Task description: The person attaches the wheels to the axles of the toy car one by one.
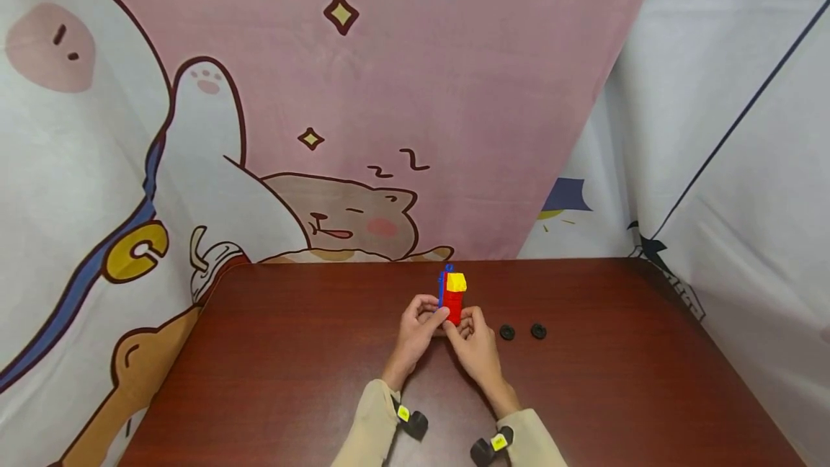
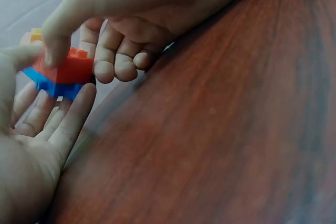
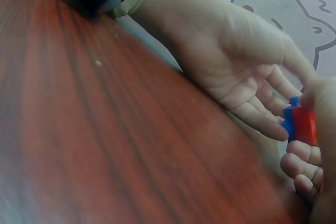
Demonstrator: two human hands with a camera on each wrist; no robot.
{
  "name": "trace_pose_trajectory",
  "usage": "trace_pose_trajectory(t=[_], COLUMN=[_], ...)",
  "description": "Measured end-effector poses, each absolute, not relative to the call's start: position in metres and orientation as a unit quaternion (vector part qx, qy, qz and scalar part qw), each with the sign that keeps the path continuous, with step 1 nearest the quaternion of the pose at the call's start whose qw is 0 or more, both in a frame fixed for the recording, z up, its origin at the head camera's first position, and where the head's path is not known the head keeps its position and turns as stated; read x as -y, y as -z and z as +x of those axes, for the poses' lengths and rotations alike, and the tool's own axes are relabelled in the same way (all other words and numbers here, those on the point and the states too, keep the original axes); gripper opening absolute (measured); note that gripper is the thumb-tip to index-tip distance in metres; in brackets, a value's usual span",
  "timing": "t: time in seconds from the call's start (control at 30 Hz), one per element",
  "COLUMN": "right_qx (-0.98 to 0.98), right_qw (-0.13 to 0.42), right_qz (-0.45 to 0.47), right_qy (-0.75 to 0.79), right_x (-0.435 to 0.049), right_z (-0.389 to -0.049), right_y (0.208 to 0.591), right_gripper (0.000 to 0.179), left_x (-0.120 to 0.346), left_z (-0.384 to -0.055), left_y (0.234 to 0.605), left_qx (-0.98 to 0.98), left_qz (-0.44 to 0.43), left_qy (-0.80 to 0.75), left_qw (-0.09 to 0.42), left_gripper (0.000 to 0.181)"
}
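Both hands hold a small toy-brick vehicle [image 1: 453, 301] in the air above the table, in the middle of the head view. Its body is red, with a yellow block at the far end and a blue base along the left side. My left hand [image 1: 415, 337] grips it from the left, thumb on the red part and fingers under the blue base [image 2: 65, 90]. From the right, my right hand [image 1: 478, 353] pinches its near end, with the thumb on the red bricks [image 2: 79, 65]. The fingers partly hide the blue underside.
Two small black wheels, one nearer [image 1: 507, 332] and one farther right [image 1: 539, 331], lie on the brown wooden table [image 1: 292, 380] to the right of the hands. A printed cloth [image 1: 493, 92] hangs behind the table's back edge.
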State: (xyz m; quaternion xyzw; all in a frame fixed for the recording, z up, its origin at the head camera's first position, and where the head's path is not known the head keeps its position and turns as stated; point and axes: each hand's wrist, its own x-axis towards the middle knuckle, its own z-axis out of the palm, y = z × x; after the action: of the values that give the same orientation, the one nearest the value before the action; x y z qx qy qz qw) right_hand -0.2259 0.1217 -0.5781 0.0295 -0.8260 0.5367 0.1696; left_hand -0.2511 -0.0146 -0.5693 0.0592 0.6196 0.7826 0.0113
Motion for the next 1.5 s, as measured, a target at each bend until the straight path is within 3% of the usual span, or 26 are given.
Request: trace_pose_trajectory(t=[0.3,0.43,0.83,1.23,1.5], right_qx=[0.758,0.759,0.796,0.745,0.731], right_qw=[0.112,0.093,0.059,0.143,0.181], right_qz=[0.005,0.027,0.096,0.092,0.052], right_qy=[-0.643,-0.644,-0.595,-0.645,-0.656], right_x=[-0.123,-0.122,-0.120,-0.120,-0.131], right_z=[-0.218,-0.209,-0.209,-0.208,-0.188], right_y=[0.555,0.537,0.533,0.540,0.540], right_gripper=[0.011,0.009,0.010,0.016,0.012], left_x=[0.014,0.016,0.018,0.020,0.017], left_z=[-0.253,-0.252,-0.253,-0.252,-0.251], left_y=[0.566,0.564,0.561,0.564,0.566], left_qx=[-0.580,-0.595,-0.601,-0.581,-0.576], left_qz=[0.028,0.020,0.019,0.001,-0.002], left_qy=[-0.814,-0.804,-0.799,-0.814,-0.818], left_qw=[-0.012,0.000,0.012,-0.003,0.009], left_gripper=[0.034,0.039,0.043,0.041,0.040])
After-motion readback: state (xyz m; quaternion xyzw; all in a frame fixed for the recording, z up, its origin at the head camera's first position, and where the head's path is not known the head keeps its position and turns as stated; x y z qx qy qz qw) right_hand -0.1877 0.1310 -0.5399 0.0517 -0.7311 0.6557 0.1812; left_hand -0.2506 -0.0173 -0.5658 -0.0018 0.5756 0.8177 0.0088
